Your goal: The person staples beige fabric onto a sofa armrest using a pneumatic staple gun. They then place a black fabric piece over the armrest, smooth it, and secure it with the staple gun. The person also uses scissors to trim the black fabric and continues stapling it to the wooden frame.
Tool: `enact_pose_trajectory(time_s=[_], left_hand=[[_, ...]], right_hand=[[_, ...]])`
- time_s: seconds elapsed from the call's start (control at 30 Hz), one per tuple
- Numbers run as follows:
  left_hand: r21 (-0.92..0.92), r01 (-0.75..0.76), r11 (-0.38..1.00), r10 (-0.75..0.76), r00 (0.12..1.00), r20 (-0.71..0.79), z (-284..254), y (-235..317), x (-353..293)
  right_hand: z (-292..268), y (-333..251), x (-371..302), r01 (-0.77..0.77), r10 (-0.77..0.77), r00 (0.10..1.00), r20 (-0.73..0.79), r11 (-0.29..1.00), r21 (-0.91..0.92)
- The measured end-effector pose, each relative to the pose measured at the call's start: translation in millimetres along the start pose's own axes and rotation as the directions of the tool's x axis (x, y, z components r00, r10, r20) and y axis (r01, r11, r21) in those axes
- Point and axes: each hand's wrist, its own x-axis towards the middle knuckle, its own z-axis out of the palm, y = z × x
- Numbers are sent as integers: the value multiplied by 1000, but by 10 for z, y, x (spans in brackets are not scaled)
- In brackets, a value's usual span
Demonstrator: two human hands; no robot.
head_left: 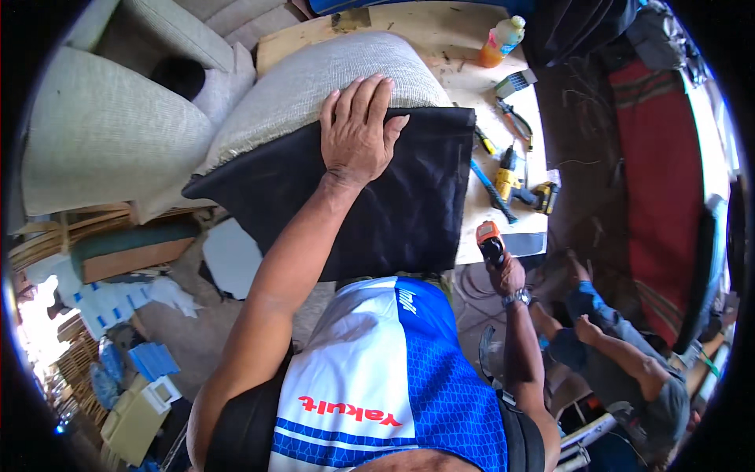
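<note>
black cloth (pixel 401 208) partly hidden under left forearm (pixel 305 236); orange-black tool (pixel 490 237) too small to identify

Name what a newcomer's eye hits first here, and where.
First, the pale woven cushion at upper centre, black cloth along its near side, the left hand spread flat across both. Next, the orange-and-black tool in the right hand, by the near right corner of the table. Then the bottle of orange liquid at the table's far right.
</note>
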Motion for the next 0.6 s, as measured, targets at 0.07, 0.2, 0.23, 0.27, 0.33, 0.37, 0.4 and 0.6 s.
enact_pose_trajectory(time_s=[0.07,0.2,0.23,0.27,0.33,0.37,0.4,0.6], left_hand=[[-24,11,1000,-11,1000,-13,29,7,-8],[-42,-6,999,4,999,-37,52,26,0],[-52,1,999,-4,999,-44,40,22,-2],[-66,4,998,-8,999,-48,42,13,2],[-89,2,996,-7,999,-54,52,-2,7],[-98,3,995,-9,998,-57,58,-6,6],[-102,10,995,-15,998,-56,61,-24,0],[-132,24,991,-30,999,-44,75,-41,-9]], right_hand=[[-408,-328,-321,59,-48,993,-108,993,102],[-1340,-1373,-690,209,-135,953,-270,941,267],[-1446,-1550,-671,288,-195,916,-349,928,238],[-1520,-1732,-645,358,-248,871,-424,912,202],[-1567,-2109,-545,375,-141,872,-468,808,454],[-1591,-2226,-459,386,-90,873,-479,728,567],[-1625,-2295,-335,432,-159,853,-497,749,502],[-1775,-2673,60,491,-315,816,-486,821,292]])
